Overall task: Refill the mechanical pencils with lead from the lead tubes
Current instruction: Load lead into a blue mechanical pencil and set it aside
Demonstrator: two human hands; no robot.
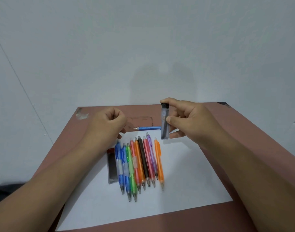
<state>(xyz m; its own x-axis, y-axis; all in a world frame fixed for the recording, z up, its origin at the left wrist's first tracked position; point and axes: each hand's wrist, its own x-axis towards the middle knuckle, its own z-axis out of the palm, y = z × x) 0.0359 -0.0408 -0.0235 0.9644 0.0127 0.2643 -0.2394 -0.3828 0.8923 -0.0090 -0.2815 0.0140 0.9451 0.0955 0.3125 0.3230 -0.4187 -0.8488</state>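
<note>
My right hand (190,121) holds a clear lead tube (165,124) with a black cap upright above the table, pinched between thumb and fingers. Behind the tube a blue mechanical pencil (148,128) lies level, its tip pointing left; whether my right fingers hold its far end is hidden. My left hand (108,124) hovers just left of that tip with its fingers curled into a fist, and nothing shows in it. Several colored mechanical pencils (140,164) lie side by side on a white paper sheet (193,181), tips toward me. A second lead tube (112,166) lies at the row's left.
The paper covers the middle of a reddish-brown table (243,131) pushed against a pale wall. A chipped patch marks the table's far left corner (82,114). A drawn outline (143,118) shows on the tabletop behind the blue pencil.
</note>
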